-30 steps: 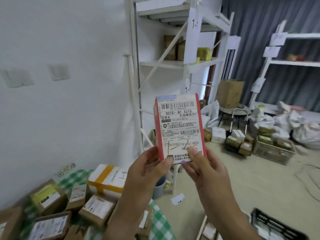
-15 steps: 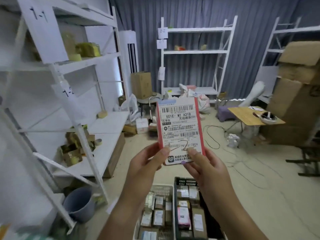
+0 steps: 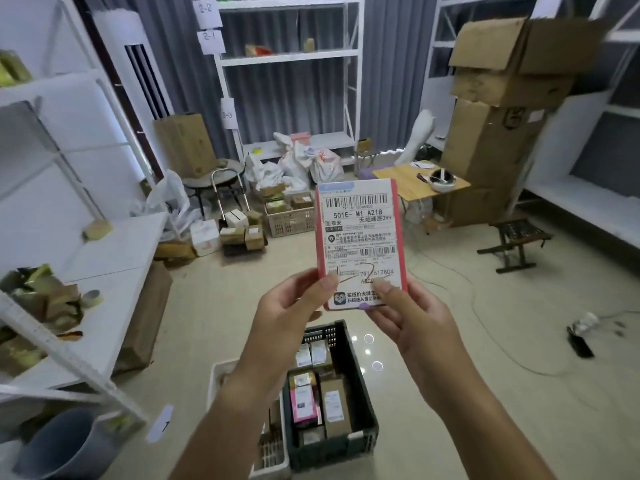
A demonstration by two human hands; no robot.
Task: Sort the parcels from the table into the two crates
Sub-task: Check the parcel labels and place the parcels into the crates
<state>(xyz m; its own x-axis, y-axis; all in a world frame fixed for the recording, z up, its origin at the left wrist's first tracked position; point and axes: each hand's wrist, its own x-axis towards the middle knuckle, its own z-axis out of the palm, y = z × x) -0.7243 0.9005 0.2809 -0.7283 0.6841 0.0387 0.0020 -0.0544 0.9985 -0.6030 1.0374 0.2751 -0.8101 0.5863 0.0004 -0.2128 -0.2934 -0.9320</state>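
Both hands (image 3: 298,308) (image 3: 412,317) pinch one parcel (image 3: 360,237) — apparently above the black crate (image 3: 360,441).

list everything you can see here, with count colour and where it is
parcel: one, red-edged with white label, held up at centre
black crate: one, on the floor below the hands, parcels inside
white crate: one, left of and beside the black crate, mostly hidden by the left arm
shelving: white, along the back, left and right walls
cardboard boxes: brown, stacked at right rear
bucket: one, grey, bottom left
folding table: one, wooden top, right of centre rear
stool: one, dark, right
left hand: fingers pinch the parcel's lower left
right hand: fingers pinch its lower right
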